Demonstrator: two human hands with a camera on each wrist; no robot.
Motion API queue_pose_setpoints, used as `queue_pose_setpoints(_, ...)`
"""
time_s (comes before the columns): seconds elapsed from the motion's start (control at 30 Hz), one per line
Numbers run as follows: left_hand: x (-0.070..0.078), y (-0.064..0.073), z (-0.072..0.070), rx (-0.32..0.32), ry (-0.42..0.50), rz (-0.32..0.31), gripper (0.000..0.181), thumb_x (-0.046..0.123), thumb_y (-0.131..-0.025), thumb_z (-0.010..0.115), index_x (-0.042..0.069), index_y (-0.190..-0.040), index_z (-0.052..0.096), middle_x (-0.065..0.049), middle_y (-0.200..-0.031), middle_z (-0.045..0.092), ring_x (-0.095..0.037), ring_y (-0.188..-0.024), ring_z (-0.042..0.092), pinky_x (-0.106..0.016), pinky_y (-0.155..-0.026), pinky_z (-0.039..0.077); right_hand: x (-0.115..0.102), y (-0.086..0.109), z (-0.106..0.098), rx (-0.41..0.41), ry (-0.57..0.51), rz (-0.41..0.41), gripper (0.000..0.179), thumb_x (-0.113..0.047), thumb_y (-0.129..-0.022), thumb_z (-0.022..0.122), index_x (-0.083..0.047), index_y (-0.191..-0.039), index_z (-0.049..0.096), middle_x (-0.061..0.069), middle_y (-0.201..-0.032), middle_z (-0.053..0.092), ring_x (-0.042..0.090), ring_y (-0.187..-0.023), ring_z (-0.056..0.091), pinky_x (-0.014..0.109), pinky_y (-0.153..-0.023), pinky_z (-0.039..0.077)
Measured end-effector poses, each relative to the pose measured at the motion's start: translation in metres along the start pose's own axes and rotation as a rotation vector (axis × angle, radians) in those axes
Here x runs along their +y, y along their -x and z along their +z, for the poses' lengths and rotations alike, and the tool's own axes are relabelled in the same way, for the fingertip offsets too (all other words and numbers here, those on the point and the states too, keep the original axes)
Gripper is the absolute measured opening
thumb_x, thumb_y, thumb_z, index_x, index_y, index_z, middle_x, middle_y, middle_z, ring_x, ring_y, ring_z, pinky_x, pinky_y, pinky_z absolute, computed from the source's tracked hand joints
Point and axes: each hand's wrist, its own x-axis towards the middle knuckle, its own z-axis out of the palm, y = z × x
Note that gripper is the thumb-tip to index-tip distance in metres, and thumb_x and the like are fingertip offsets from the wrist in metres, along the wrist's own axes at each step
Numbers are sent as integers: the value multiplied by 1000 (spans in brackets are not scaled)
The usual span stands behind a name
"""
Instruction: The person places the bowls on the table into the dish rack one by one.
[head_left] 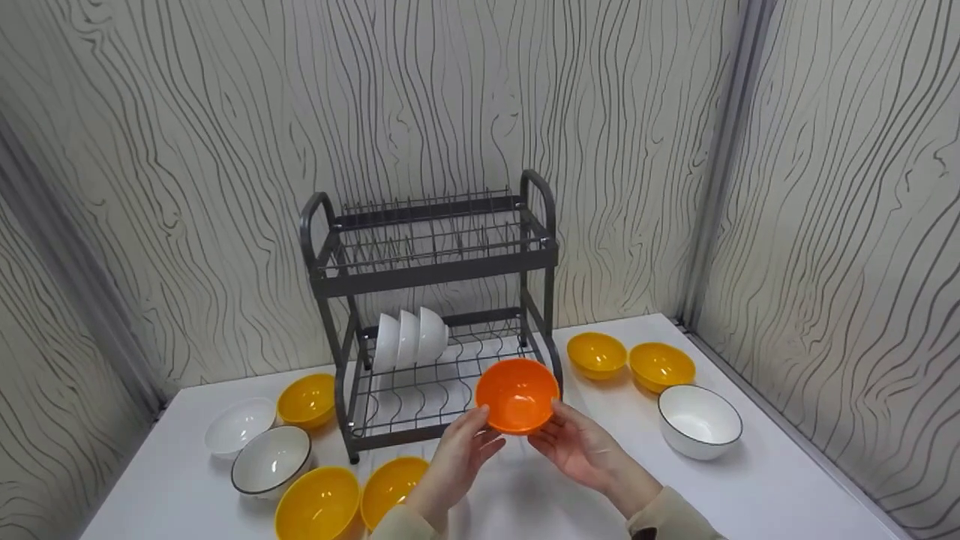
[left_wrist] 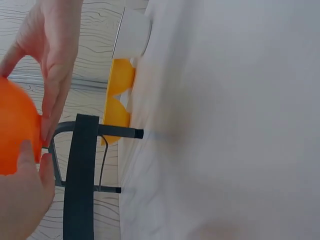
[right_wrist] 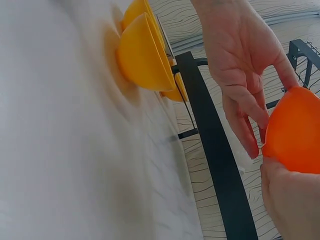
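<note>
An orange bowl is held up in front of the rack's lower tier, its hollow side facing the head camera. My left hand grips it on the left, thumb at the rim and fingers underneath. On the other side my right hand pinches it the same way, thumb on the rim. In the left wrist view the bowl is between both hands, above the table. The right wrist view shows the bowl from its outer side. Three white bowls stand on edge in the lower tier of the dark dish rack.
Yellow bowls and a dark-rimmed white bowl stand left, beside a plain white bowl. Right of the rack are two yellow bowls and another dark-rimmed white bowl. Patterned walls surround the white table.
</note>
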Motion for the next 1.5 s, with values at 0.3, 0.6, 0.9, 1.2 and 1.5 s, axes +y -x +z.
queue_pose_setpoints(0.3, -1, -11, -24, 178, -585, 185, 50, 44, -96, 39, 3, -118, 58, -10, -114, 64, -26, -109, 58, -42, -95, 49, -2, -32, 13, 99, 16, -93, 64, -29, -88, 62, -6, -137, 28, 4, -106, 67, 18, -98, 62, 28, -97, 48)
queue_pose_setpoints(0.6, -12, -19, -44, 371, -1354, 337, 28, 23, -90, 58, 14, -116, 62, -7, -128, 58, -30, -125, 46, -59, -110, 22, -5, -81, 28, 208, 86, -213, 68, -24, -88, 62, 2, -140, 26, 14, -125, 49, 17, -105, 54, 29, -107, 39)
queue_pose_setpoints(0.9, -10, -23, -58, 269, -1518, 349, 23, 25, -92, 54, 19, -112, 65, 1, -117, 66, -22, -109, 59, -51, -100, 39, 0, -124, 42, 266, 83, -235, 62, -14, -91, 57, 8, -140, 26, 23, -144, 32, 24, -126, 39, 33, -113, 29)
queue_pose_setpoints(1.2, -7, -28, -59, 279, -1481, 378, 20, 20, -90, 58, 16, -105, 69, 0, -110, 70, -22, -106, 63, -52, -101, 40, 6, -154, 47, 328, 185, -272, 58, -16, -92, 56, 10, -137, 31, 24, -144, 34, 26, -131, 37, 35, -113, 30)
queue_pose_setpoints(1.5, -7, -28, -61, 313, -1482, 395, 17, 20, -89, 59, 20, -101, 71, 3, -106, 71, -20, -104, 65, -43, -90, 48, 13, -174, 53, 325, 285, -348, 52, -14, -91, 56, 12, -132, 38, 26, -138, 42, 25, -123, 47, 38, -110, 35)
